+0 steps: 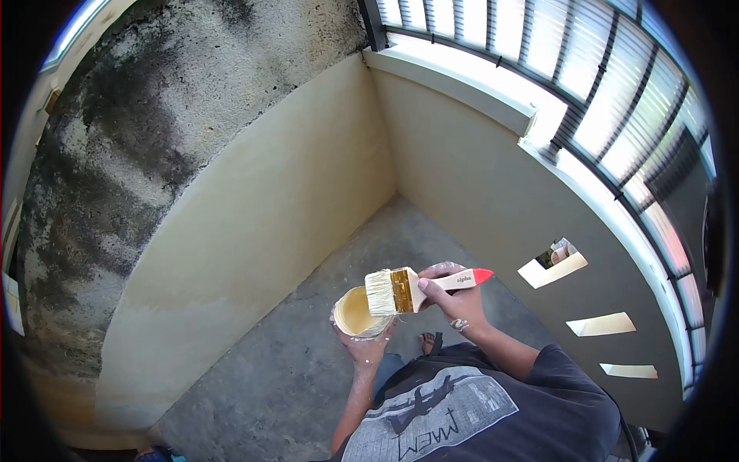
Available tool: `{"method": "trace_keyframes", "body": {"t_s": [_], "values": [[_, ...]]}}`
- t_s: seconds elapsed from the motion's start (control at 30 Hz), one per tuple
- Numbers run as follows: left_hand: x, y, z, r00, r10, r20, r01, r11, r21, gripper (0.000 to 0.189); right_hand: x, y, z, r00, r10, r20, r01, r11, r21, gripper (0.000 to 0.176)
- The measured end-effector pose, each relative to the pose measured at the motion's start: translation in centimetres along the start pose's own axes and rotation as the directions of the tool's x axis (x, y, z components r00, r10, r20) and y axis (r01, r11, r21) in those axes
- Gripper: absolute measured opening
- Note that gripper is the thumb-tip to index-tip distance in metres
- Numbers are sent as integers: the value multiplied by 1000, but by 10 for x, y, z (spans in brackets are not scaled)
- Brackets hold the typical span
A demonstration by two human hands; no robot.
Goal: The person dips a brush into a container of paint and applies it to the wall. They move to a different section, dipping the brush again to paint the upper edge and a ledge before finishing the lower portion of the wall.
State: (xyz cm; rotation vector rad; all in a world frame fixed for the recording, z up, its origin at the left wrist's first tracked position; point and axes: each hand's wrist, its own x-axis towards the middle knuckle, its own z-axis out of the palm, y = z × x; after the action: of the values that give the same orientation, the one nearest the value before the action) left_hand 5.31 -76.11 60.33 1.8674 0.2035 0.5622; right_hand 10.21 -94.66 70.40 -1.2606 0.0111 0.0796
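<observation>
My left hand [368, 348] is wrapped round a small paint pot [339, 317] with cream paint inside, held up before my body. In my right hand [453, 296] is a wide paintbrush [403, 290], gripped by its pale wooden handle with a red tip. The brush's light bristles point left and overlap the pot's right rim in this view. A gold-coloured metal band joins bristles and handle. Paint specks mark both hands and the right wrist.
Cream-painted lower walls [308, 169] meet in a corner ahead. Above the left one is a rough, black-stained wall [146, 115]. A barred railing [539, 46] runs along the upper right over a white ledge [454, 85]. Slanted openings [600, 324] pierce the right wall. Grey concrete floor [269, 377] lies below.
</observation>
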Motion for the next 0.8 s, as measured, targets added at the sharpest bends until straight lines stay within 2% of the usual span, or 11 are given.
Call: {"method": "trace_keyframes", "body": {"t_s": [0.07,0.17,0.27,0.43,0.53,0.63,0.8], "values": [[26,-6,2,999,13,45,-12,1000,-16,105,13,4,11,998,-52,-42,52,999,10,21],[67,-28,0,993,46,107,-37,996,-81,103,30,8,31,990,-28,-137,31,999,18,22],[111,-47,-12,963,35,269,-25,999,-39,102,46,17,56,973,-41,-225,53,998,44,22],[187,-53,-37,903,233,361,-192,970,-147,92,66,36,120,917,-75,-391,135,983,127,23],[226,-49,-55,849,230,475,-175,972,-158,94,81,46,151,874,-120,-470,211,966,147,24],[256,-61,-61,820,224,527,-116,966,-230,93,95,53,173,828,-143,-542,254,958,135,24],[297,-81,-45,771,272,576,-117,949,-291,92,121,62,187,748,-190,-636,312,947,83,22]]}}
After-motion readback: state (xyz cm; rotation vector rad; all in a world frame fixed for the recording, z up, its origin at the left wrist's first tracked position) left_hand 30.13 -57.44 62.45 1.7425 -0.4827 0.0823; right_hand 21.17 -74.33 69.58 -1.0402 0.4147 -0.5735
